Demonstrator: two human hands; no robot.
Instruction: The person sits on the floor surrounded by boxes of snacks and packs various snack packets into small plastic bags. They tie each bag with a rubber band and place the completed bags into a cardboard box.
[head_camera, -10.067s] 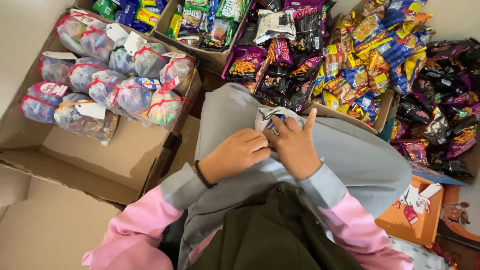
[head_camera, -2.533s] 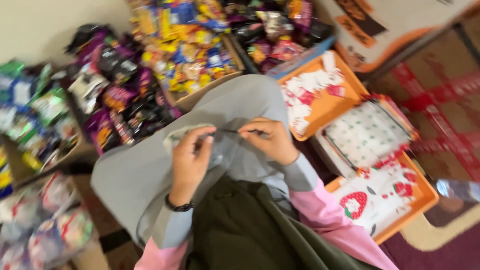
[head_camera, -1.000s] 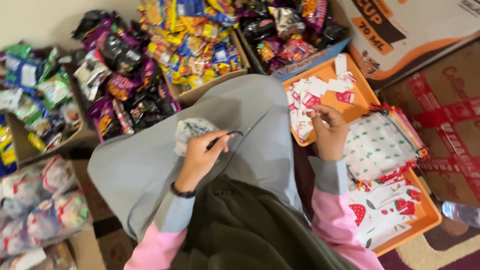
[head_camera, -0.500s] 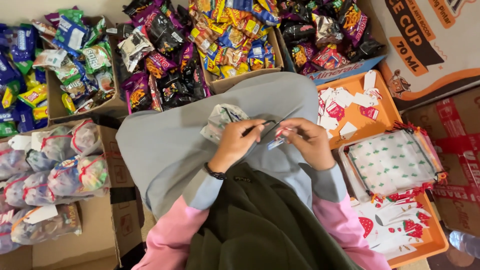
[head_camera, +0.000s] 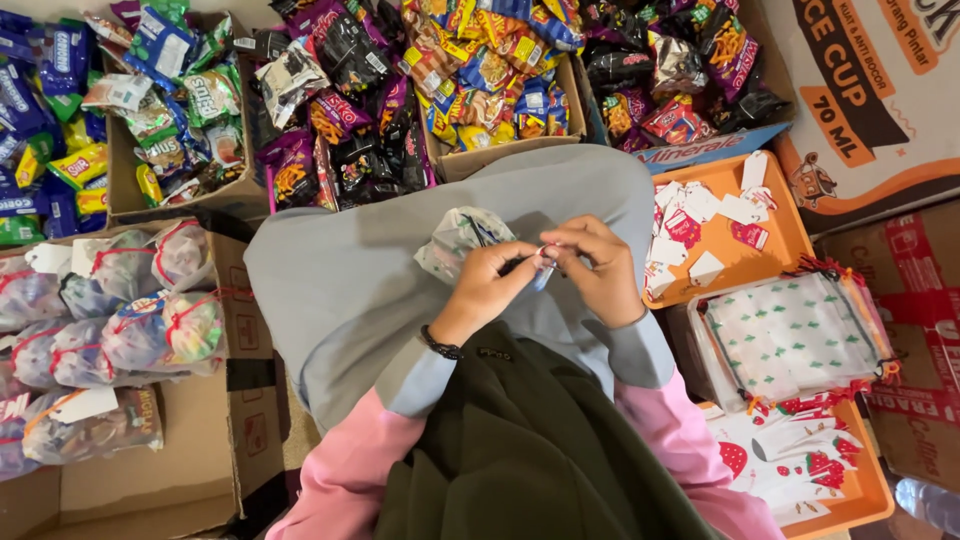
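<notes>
A small white drawstring pouch (head_camera: 456, 240) stuffed with snacks lies on my grey-skirted lap. My left hand (head_camera: 492, 283) pinches its dark drawstring right beside the pouch. My right hand (head_camera: 594, 268) meets it fingertip to fingertip and holds a small paper tag (head_camera: 545, 270) against the string. Both hands are closed around the string and tag over my knee.
An orange tray (head_camera: 775, 215) of loose paper tags sits at my right, with empty printed pouches (head_camera: 795, 335) below it. Cardboard boxes of snack packets (head_camera: 490, 70) line the far side. A box (head_camera: 150, 480) at left holds several filled, tied pouches (head_camera: 150, 330).
My right hand reached to the orange tray, picked up a tag and came back. Both hands have now closed together on the drawstring at my lap.
</notes>
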